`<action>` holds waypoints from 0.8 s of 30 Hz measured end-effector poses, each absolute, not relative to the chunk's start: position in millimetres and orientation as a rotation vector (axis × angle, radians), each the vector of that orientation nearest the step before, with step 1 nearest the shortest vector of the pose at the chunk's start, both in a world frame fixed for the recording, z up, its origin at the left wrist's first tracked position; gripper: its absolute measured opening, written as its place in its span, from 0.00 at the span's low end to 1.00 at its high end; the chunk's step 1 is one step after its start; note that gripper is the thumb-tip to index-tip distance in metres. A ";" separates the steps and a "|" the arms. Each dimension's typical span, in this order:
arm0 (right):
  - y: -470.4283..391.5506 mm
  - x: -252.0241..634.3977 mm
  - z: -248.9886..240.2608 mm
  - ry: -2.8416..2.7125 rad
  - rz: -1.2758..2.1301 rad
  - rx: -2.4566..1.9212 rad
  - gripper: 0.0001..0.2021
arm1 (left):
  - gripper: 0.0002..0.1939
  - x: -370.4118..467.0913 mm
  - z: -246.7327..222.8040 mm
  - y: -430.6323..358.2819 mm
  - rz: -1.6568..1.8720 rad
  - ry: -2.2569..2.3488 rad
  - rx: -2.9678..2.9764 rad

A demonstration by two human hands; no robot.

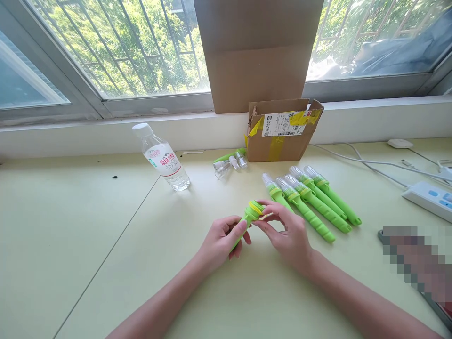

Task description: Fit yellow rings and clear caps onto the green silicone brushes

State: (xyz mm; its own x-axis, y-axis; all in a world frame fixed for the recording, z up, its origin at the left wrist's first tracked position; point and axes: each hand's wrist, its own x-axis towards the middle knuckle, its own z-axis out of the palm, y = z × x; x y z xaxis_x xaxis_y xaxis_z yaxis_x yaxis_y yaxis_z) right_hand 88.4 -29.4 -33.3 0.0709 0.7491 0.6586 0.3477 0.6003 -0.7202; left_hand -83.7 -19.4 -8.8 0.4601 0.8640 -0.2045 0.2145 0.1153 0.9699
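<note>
On the near side of the brown box (280, 145), well apart from it, two hands work on a green stick (244, 224) above the table (106, 235). The left hand (223, 241) is closed around the green stick, which leans with its wide top up and to the right. The right hand (291, 235) seems to pinch the yellow ring (254, 207) at that top, but its fingers hide part of it. Five more sticks (311, 217) with clear caps lie side by side, nearer than the box and a bit to its right. Just left of the box are small clear bits (234, 163) and a green piece (229, 156). Farther left of the box stands a water bottle (165, 160) with a white cap. A white power strip (429, 200) lies well to the box's right.
</note>
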 end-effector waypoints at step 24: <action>-28.7 93.5 -35.8 -1.606 0.369 -0.910 0.09 | 0.21 -91.5 -11.2 -12.6 0.566 0.847 1.232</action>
State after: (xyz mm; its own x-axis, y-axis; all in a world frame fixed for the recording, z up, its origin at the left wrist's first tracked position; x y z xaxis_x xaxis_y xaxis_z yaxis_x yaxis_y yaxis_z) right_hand 93.5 -28.7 -35.8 -0.0009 0.7255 0.6882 0.3526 0.6442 -0.6787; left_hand -91.5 -12.6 -11.2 0.5826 0.7736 -0.2493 0.0658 0.2608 0.9631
